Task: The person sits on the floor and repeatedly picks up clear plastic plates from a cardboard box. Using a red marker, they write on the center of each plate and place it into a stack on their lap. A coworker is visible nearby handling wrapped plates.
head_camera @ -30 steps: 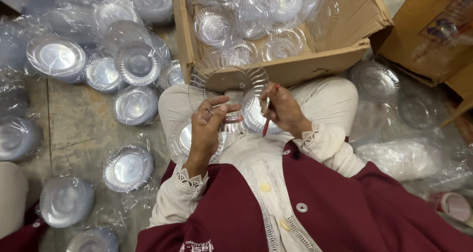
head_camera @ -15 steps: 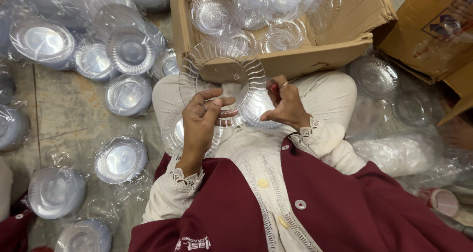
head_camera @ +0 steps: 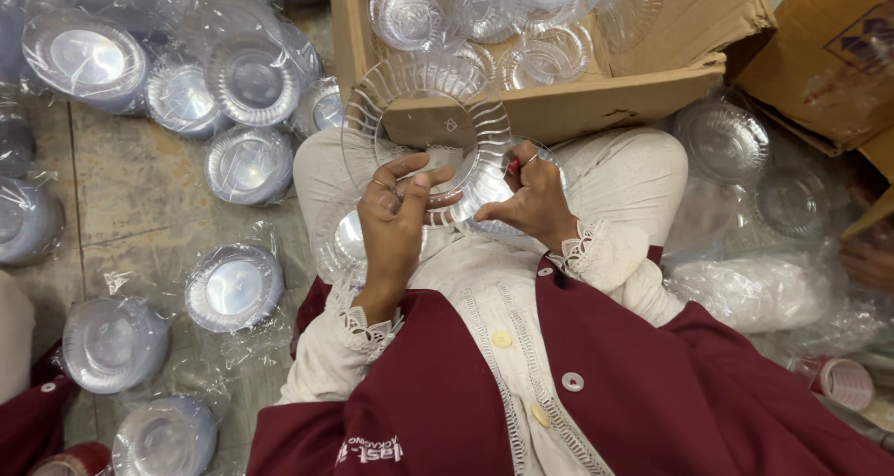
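Observation:
A clear ribbed plastic plate [head_camera: 424,103] is held up above my lap, in front of the cardboard box. My left hand [head_camera: 396,217] grips its near rim, thumb on top and fingers curled over the edge. My right hand [head_camera: 533,201] pinches the plate's right rim and also has a small red thing [head_camera: 512,167] between its fingers. Another clear plate [head_camera: 349,238] lies on my lap below the hands, partly hidden by them.
An open cardboard box [head_camera: 596,99] with several loose clear plates stands just beyond my knees. Plastic-wrapped plate stacks [head_camera: 233,290] cover the floor on the left and right. A second box [head_camera: 829,66] is at the top right, a tape roll [head_camera: 843,383] at the lower right.
Both hands have lifted the clear plate a little higher and turned it slightly. The left thumb has shifted along the rim.

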The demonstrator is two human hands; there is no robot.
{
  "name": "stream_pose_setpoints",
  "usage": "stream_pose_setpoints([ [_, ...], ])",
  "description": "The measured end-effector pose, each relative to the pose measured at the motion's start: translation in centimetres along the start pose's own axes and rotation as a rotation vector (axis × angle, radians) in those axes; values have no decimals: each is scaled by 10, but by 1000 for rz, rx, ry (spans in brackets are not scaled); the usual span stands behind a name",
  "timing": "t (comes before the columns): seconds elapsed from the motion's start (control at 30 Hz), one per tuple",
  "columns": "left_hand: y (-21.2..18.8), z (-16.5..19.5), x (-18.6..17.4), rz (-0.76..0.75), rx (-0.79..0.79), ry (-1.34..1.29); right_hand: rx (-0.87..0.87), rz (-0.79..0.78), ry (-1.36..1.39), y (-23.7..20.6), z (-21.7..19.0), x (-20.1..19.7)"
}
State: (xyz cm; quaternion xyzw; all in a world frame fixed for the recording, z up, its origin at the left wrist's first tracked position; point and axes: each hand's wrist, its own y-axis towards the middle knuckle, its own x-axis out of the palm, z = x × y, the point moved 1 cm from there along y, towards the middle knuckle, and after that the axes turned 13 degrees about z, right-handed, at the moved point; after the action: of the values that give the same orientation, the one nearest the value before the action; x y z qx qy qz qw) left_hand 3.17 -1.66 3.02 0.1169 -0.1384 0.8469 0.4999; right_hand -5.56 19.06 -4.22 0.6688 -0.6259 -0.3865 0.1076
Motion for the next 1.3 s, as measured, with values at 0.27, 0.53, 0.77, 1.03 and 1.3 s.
stream_pose_setpoints([
  [0.27, 0, -10, 1, 29, 65, -95, 68, -40, -5, -4, -7, 12],
  [0.53, 10, -11, -5, 23, -2, -90, 11, -275, 100, -18, 1, 7],
  [0.77, 11, -24, -20, -228, -218, 148, 583, 11, 418, 20, 2, -34],
  [1.03, -5, -33, -1, -95, -40, -113, 825, 252, 557, 7, -25, -11],
  [1.3, 9, -39, -12, -172, -158, 60, 833, -21, 697, 16, -18, -18],
])
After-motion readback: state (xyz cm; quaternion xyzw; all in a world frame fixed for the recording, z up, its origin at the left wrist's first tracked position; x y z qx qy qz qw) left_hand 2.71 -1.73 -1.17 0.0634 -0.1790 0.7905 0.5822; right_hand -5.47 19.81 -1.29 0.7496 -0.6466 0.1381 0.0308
